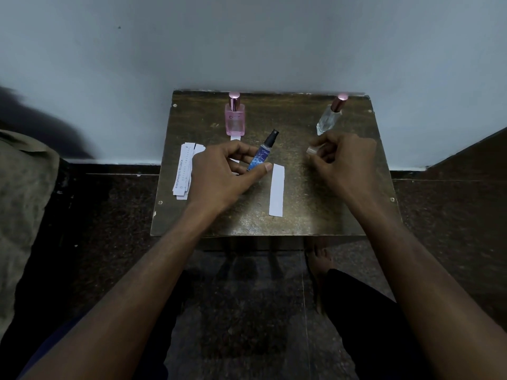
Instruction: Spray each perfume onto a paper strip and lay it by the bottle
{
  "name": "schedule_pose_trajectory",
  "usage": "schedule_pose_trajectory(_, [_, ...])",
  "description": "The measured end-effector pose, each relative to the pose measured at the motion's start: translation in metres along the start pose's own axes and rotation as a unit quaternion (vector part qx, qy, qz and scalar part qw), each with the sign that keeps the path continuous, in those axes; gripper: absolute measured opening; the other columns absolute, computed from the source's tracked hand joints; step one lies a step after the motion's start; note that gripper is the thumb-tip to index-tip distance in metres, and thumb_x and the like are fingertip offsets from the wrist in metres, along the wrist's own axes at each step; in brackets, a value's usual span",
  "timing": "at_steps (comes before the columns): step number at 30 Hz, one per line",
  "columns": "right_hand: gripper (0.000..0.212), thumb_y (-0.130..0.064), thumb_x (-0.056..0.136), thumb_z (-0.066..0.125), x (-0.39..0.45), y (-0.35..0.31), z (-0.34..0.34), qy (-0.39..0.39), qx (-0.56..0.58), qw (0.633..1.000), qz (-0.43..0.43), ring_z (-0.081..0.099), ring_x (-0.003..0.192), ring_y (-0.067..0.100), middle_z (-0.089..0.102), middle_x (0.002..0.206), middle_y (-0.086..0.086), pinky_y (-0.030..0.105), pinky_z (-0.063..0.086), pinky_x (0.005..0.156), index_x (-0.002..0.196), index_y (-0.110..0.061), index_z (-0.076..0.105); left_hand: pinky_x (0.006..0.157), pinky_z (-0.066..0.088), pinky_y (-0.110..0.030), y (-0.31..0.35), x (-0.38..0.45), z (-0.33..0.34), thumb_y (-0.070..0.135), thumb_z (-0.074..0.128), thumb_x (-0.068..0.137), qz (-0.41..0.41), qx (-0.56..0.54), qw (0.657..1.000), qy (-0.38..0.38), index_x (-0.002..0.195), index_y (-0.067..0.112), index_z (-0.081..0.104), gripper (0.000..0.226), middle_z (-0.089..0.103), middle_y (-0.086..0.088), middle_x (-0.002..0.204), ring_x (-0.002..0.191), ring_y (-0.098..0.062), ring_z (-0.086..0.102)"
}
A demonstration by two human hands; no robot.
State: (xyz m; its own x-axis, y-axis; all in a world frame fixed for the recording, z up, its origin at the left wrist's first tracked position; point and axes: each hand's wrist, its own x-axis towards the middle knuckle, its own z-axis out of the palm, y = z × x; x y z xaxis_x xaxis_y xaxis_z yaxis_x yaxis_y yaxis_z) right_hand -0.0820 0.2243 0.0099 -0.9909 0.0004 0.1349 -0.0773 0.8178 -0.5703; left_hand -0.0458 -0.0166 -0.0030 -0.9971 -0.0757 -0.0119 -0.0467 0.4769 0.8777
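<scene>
Left hand [219, 174] hides the blue bottle's [260, 156] base; right hand [345, 160] pinches its cap [312, 150].

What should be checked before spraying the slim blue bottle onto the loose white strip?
1. Cap off: ok, black nozzle bare on the slim blue spray bottle; right hand holds the clear cap.
2. Grip: ok, left hand pinches the bottle.
3. Strip ready: ok, loose white paper strip lies flat on the worn wooden table.
4. Nozzle aimed at strip: not ok, points away.
5. Right hand free: not ok.
6. Pink square bottle done: cannot tell; a strip lies by it.
</scene>
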Motion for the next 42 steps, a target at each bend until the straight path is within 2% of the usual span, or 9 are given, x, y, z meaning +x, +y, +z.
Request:
schedule_pose_trajectory(9, [0.010, -0.010, 0.090, 0.072, -0.001, 0.000, -0.005, -0.031, -0.069, 0.997, 0.006, 0.058, 0.061, 0.000, 0.067, 0.072, -0.006, 0.001, 0.038, 0.062, 0.095, -0.012, 0.080, 0.068, 0.056, -0.012, 0.002, 0.000, 0.002, 0.046, 0.091, 0.082, -0.004, -0.001, 1.000, -0.002, 0.105, 0.034, 0.079, 0.029, 0.078, 0.019, 0.092, 0.075, 0.002, 0.074])
schedule_pose_trajectory(17, [0.013, -0.017, 0.090, 0.078, 0.001, 0.004, -0.008, -0.078, -0.035, 0.996, 0.038, 0.067, 0.069, 0.004, 0.074, 0.074, -0.004, 0.019, 0.054, 0.084, 0.104, -0.015, 0.078, 0.063, 0.054, -0.008, 0.004, -0.002, 0.005, 0.045, 0.091, 0.082, 0.001, -0.013, 1.000, -0.007, 0.103, 0.036, 0.077, 0.026, 0.076, 0.022, 0.088, 0.075, 0.002, 0.074])
schedule_pose_trajectory(20, [0.024, -0.025, 0.089, 0.084, -0.005, -0.005, -0.014, 0.007, -0.012, 1.000, -0.004, 0.066, 0.069, 0.001, 0.073, 0.076, -0.006, 0.006, 0.047, 0.075, 0.109, -0.015, 0.076, 0.062, 0.052, -0.007, 0.003, -0.003, 0.008, 0.044, 0.093, 0.081, 0.003, -0.026, 1.000, -0.008, 0.100, 0.036, 0.078, 0.025, 0.077, 0.022, 0.084, 0.073, 0.002, 0.074])
schedule_pose_trajectory(23, [0.017, -0.032, 0.099, 0.072, -0.016, -0.027, -0.008, 0.109, 0.096, 0.988, -0.056, 0.070, 0.074, 0.004, 0.074, 0.082, -0.009, 0.011, 0.052, 0.068, 0.107, -0.019, 0.078, 0.063, 0.052, -0.008, 0.005, -0.003, 0.012, 0.043, 0.094, 0.080, 0.002, -0.051, 0.999, -0.005, 0.099, 0.034, 0.079, 0.025, 0.077, 0.025, 0.086, 0.075, 0.003, 0.073])
schedule_pose_trajectory(28, [0.028, -0.034, 0.107, 0.060, -0.027, -0.050, 0.028, -0.074, 0.343, 0.936, 0.024, 0.075, 0.108, 0.010, 0.079, 0.111, -0.005, 0.037, 0.059, 0.094, 0.125, -0.019, 0.074, 0.063, 0.066, -0.028, 0.012, -0.006, 0.017, 0.041, 0.092, 0.083, 0.007, -0.088, 0.996, -0.008, 0.099, 0.025, 0.080, 0.025, 0.080, 0.013, 0.083, 0.076, -0.003, 0.077])
schedule_pose_trajectory(31, [0.024, -0.023, 0.109, 0.059, -0.026, -0.051, 0.037, -0.108, 0.391, 0.913, 0.045, 0.074, 0.116, 0.020, 0.079, 0.117, 0.004, 0.052, 0.056, 0.106, 0.127, -0.012, 0.072, 0.065, 0.063, -0.022, 0.015, -0.007, 0.018, 0.034, 0.088, 0.084, 0.034, -0.071, 0.997, 0.005, 0.097, 0.024, 0.082, 0.017, 0.079, 0.014, 0.079, 0.074, 0.000, 0.076])
schedule_pose_trajectory(37, [0.020, -0.027, 0.113, 0.052, -0.022, -0.044, 0.024, -0.064, 0.394, 0.917, 0.000, 0.076, 0.084, 0.024, 0.075, 0.093, 0.008, 0.047, 0.065, 0.074, 0.111, -0.008, 0.059, 0.063, 0.048, -0.007, 0.019, -0.009, 0.011, 0.036, 0.085, 0.090, 0.097, -0.025, 0.993, 0.056, 0.081, 0.021, 0.077, 0.019, 0.075, 0.015, 0.073, 0.072, -0.005, 0.073])
schedule_pose_trajectory(39, [0.018, -0.029, 0.113, 0.055, -0.022, -0.043, 0.021, -0.043, 0.378, 0.925, -0.018, 0.060, 0.064, 0.020, 0.062, 0.077, 0.006, 0.038, 0.053, 0.054, 0.104, -0.013, 0.057, 0.068, 0.050, -0.010, 0.018, -0.008, 0.008, 0.036, 0.078, 0.096, 0.102, -0.030, 0.992, 0.069, 0.087, 0.023, 0.076, 0.016, 0.075, 0.014, 0.080, 0.078, -0.009, 0.073])
schedule_pose_trajectory(42, [0.020, -0.027, 0.111, 0.056, -0.023, -0.042, 0.021, -0.067, 0.394, 0.917, -0.001, 0.044, 0.060, 0.003, 0.046, 0.069, -0.014, 0.019, 0.040, 0.056, 0.093, -0.018, 0.058, 0.074, 0.052, -0.013, 0.017, -0.005, 0.007, 0.036, 0.075, 0.100, 0.088, -0.067, 0.992, 0.054, 0.107, 0.026, 0.079, 0.013, 0.078, 0.013, 0.095, 0.082, -0.009, 0.071])
